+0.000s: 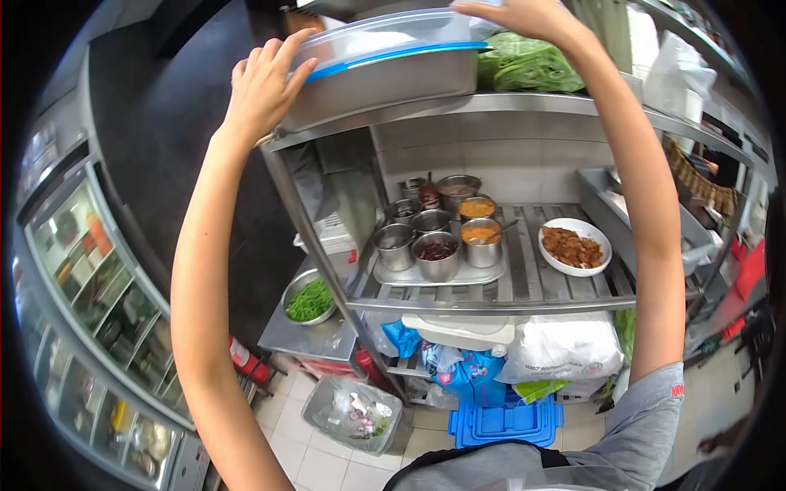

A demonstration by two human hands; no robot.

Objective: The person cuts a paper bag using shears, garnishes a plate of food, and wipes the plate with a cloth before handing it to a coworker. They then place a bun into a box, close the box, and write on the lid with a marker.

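Observation:
High up at the top shelf, a steel food pan (pixel 385 92) stands near the left end. Over it is a clear plastic lid (pixel 372 34) with a bright blue edge. My left hand (pixel 264 88) grips the lid's left end, thumb by the blue edge and fingers over the top. My right hand (pixel 520 16) is at the lid's far right corner, its fingers on the plastic; the frame's top edge cuts part of it off. Leafy greens (pixel 528 64) lie right beside the pan, below my right hand. What the pan holds is hidden.
Below, the slatted shelf (pixel 528 245) carries a tray with several steel pots and a white bowl (pixel 575 247) of brown food. Greens fill a metal bowl (pixel 309 298) at lower left, above a waste bin (pixel 352 416). A glass-door fridge (pixel 98 278) stands left.

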